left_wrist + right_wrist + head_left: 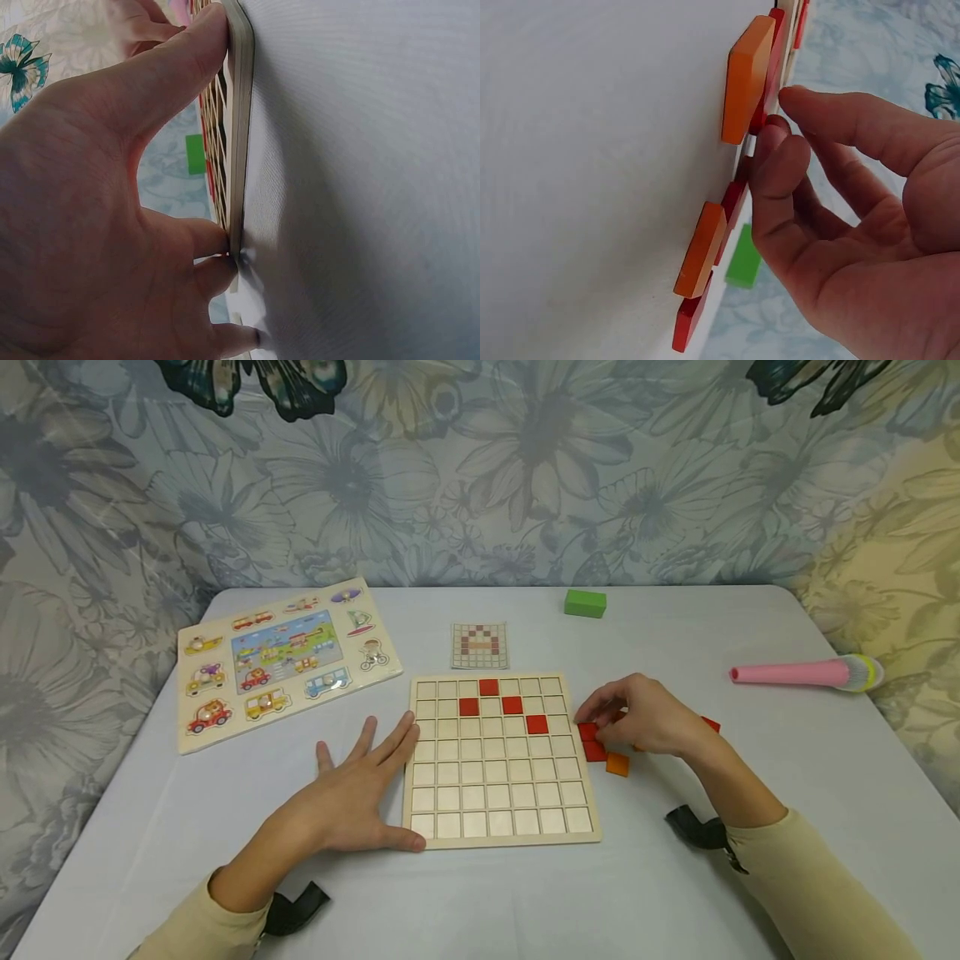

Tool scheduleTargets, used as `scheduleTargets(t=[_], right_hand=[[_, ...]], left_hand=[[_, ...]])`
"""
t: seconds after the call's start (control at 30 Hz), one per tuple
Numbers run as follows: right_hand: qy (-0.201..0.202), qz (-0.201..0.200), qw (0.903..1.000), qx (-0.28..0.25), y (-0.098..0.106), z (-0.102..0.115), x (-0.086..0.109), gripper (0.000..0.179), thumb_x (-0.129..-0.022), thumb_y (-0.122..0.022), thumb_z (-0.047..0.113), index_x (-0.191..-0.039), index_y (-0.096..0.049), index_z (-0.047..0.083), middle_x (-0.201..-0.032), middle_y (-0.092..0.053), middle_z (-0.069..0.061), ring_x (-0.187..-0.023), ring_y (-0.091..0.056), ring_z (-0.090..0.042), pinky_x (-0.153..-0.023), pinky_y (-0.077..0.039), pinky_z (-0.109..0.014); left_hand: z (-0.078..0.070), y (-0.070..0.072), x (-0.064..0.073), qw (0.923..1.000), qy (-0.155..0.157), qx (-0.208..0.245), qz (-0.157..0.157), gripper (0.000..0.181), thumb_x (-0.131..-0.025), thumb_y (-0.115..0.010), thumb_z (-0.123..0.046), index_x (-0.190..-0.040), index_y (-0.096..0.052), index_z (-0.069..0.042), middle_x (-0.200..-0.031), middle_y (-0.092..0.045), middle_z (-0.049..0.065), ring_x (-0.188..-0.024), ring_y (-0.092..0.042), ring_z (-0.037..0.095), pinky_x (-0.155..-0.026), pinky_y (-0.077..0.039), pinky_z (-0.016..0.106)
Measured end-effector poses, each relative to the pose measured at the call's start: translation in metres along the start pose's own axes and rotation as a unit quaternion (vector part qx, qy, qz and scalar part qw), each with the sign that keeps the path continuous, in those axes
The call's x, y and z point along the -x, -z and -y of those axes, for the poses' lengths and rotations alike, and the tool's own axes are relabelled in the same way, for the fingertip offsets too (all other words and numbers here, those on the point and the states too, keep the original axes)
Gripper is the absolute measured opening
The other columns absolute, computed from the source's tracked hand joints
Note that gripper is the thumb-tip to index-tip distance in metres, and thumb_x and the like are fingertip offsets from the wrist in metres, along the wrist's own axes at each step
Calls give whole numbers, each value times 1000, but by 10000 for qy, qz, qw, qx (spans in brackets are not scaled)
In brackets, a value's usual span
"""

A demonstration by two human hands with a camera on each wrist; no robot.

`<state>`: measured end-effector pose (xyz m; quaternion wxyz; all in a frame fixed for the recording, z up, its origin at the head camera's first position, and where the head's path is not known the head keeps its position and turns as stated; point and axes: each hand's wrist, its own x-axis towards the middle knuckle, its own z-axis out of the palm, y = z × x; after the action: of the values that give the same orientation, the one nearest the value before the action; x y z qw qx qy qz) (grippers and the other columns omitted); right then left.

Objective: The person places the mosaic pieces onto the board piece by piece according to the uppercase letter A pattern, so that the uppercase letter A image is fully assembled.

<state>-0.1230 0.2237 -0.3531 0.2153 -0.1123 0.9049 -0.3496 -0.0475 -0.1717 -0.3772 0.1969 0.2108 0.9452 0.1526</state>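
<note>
My left hand (345,802) lies spread at the left edge of a pale wooden grid board (517,845). Its thumb presses the near corner, and its fingertips touch the side, as the left wrist view also shows. Red square tiles, such as the red tile (537,724), sit in several cells near the far end. Just right of the board, my right hand (651,714) has curled fingers, with thumb and fingertips at two sides of a red tile (587,732). Another red tile (595,752) and an orange tile (748,79) lie beside it. The palm hides part of the loose tiles.
A picture card (480,647) with a grid pattern lies beyond the board. At the back left is a vehicle puzzle board (213,663). A green block (585,603) stands at the back, and a pink toy microphone (802,673) is at the right.
</note>
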Motion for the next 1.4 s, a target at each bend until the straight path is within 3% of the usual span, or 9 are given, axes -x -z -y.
scheduleTargets(t=[0.27,0.5,0.77,1.4], right_hand=[[-71,-46,9997,237,-1,-1,0,30,-81,-70,-5,-105,-81,9,-89,-67,-7,-85,-58,-23,-59,-48,-28],[-179,-77,9991,368,1,-1,2,28,-83,-71,-2,-106,-80,9,-86,-65,-7,-68,-56,-21,-52,-46,-30],[-230,-199,9976,620,2,-1,2,29,-81,-75,-1,-106,-82,12,-90,-64,-7,-85,-56,-23,-56,-49,-30],[-119,-627,9925,1045,-2,1,0,25,-83,-83,5,-107,-83,12,-96,-71,-6,-90,-59,-24,-65,-51,-32]], left_hand=[[0,1,0,10000,6,31,20,133,-70,-83,-73,-169,-12,-18,-177,1,-7,-161,1,45,-98,-1,95],[0,1,0,10000,34,52,44,134,-70,-83,-74,-169,-11,-20,-177,2,-8,-161,2,44,-99,0,95],[1,0,0,10000,6,56,43,133,-70,-83,-73,-169,-12,-19,-177,2,-7,-161,3,44,-99,0,95],[-1,2,-1,10000,-2,33,37,133,-71,-81,-75,-169,-12,-17,-177,0,-5,-161,1,46,-98,-1,95]])
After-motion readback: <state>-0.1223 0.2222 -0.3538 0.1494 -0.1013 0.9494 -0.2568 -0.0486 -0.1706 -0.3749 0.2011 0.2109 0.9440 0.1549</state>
